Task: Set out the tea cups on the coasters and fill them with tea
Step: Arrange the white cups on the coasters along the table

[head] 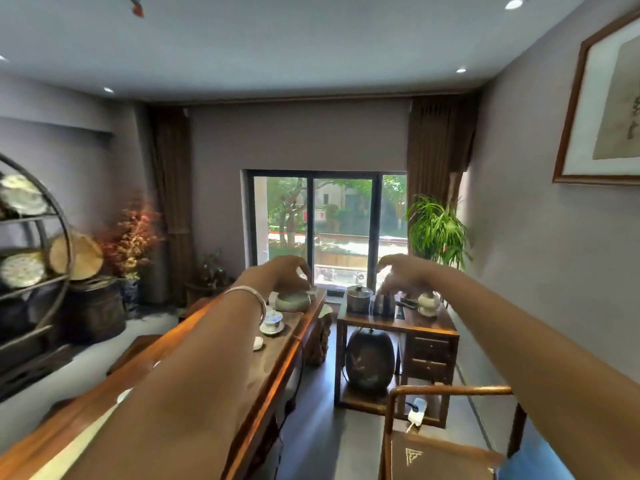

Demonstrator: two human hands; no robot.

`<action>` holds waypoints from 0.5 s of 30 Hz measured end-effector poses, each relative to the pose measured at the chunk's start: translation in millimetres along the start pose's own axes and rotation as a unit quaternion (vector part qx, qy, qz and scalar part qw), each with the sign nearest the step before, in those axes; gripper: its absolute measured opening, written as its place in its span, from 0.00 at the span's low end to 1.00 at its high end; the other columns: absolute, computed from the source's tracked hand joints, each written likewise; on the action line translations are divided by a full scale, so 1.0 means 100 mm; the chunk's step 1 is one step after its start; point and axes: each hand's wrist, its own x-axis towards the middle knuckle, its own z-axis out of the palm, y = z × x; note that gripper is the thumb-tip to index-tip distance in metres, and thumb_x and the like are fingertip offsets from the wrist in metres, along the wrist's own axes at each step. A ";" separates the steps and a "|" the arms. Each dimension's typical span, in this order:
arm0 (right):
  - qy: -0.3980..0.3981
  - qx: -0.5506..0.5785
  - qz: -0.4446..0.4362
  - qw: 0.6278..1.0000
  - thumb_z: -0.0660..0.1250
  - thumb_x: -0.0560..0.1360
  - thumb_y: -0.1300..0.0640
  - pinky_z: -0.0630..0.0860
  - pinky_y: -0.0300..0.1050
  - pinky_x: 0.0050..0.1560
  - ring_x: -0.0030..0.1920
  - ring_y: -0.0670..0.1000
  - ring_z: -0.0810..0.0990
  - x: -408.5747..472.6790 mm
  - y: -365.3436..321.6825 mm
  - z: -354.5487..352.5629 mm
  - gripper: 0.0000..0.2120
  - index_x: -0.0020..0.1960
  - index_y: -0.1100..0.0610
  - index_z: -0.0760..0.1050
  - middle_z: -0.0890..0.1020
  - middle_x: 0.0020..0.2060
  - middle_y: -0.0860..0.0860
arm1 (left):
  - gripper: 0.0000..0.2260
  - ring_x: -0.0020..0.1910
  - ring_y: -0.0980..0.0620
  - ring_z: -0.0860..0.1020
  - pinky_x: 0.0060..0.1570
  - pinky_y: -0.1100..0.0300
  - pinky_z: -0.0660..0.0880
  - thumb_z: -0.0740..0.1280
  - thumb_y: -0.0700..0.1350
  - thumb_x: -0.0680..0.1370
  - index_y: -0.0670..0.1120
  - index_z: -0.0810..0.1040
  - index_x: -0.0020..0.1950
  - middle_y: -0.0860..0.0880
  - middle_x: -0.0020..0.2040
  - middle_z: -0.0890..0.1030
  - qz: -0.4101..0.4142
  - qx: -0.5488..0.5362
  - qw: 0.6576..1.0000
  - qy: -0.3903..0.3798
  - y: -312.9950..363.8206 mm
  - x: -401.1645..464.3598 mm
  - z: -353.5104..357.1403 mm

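Note:
Both my arms stretch forward. My left hand [284,273], with a silver bangle on the wrist, hovers with curled, spread fingers above a green ceramic bowl [293,301] at the far end of the long wooden tea table [277,368]. My right hand [403,275] hangs open over a small steel kettle [383,304] on the side table [415,325]. It is blurred and holds nothing that I can see. A blue-and-white lidded cup on a saucer [272,321] stands on the long table, with a small white cup [258,342] nearer to me. No coasters can be made out.
On the side table stand a lidded metal pot [359,298] and a white teapot [428,302]; a dark jar [370,362] sits beneath. A wooden chair [446,445] is at the lower right. A round display shelf [31,258] stands at the left, a green plant [438,233] by the window.

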 end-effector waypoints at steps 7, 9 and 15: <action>-0.037 0.025 -0.071 0.996 0.73 0.72 0.57 0.76 0.44 0.54 0.46 0.47 0.78 0.87 0.01 0.26 0.23 0.65 0.55 0.72 0.76 0.61 0.53 | 0.17 0.59 0.45 0.76 0.62 0.50 0.73 0.71 0.48 0.73 0.49 0.77 0.62 0.45 0.64 0.77 -0.070 0.018 0.997 -0.005 -0.47 0.35 0.18; -0.040 0.027 -0.084 0.995 0.73 0.73 0.58 0.77 0.47 0.57 0.48 0.49 0.77 1.13 0.00 0.33 0.23 0.65 0.55 0.72 0.76 0.61 0.53 | 0.18 0.57 0.47 0.76 0.58 0.55 0.73 0.71 0.47 0.74 0.48 0.77 0.63 0.45 0.63 0.78 -0.086 0.014 0.996 -0.014 -0.64 0.47 0.21; -0.058 0.012 -0.105 0.993 0.72 0.73 0.57 0.76 0.51 0.61 0.51 0.53 0.78 1.96 -0.04 0.55 0.24 0.67 0.56 0.71 0.76 0.63 0.56 | 0.17 0.61 0.45 0.76 0.62 0.51 0.74 0.71 0.46 0.75 0.47 0.76 0.63 0.46 0.64 0.78 -0.117 0.010 0.993 -0.003 -1.14 1.03 0.14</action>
